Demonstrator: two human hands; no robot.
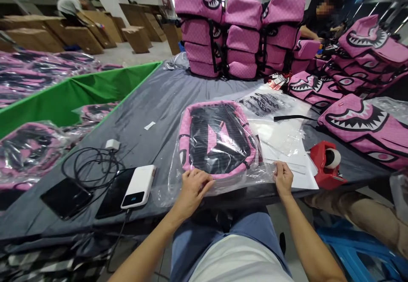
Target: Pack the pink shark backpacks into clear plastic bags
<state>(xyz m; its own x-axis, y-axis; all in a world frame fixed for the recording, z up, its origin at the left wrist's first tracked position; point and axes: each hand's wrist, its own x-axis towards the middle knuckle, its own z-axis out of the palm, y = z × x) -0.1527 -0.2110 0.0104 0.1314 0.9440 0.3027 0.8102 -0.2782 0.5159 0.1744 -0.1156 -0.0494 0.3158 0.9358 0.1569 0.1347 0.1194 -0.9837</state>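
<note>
A pink and black backpack (pixel 219 139) lies flat on the table inside a clear plastic bag (pixel 172 184), its black back panel facing up. At the bag's near edge, my left hand (pixel 195 188) is closed on the plastic, just below the backpack's lower rim. My right hand (pixel 283 179) pinches the bag's right-hand corner between thumb and fingers. Between the two hands the loose plastic is drawn out along the table edge. White sheets (pixel 307 167) and printed clear bags (pixel 264 102) lie to the right of the backpack, partly under its bag.
A red tape dispenser (pixel 327 165) stands right of my right hand. A white power bank (pixel 139 187), black phone (pixel 65 197) and cables lie left. Stacked pink backpacks (pixel 244 40) rise behind; more shark-mouth backpacks (pixel 360 120) lie right. A green-sided bin (pixel 108 88) borders the table. Another person works behind.
</note>
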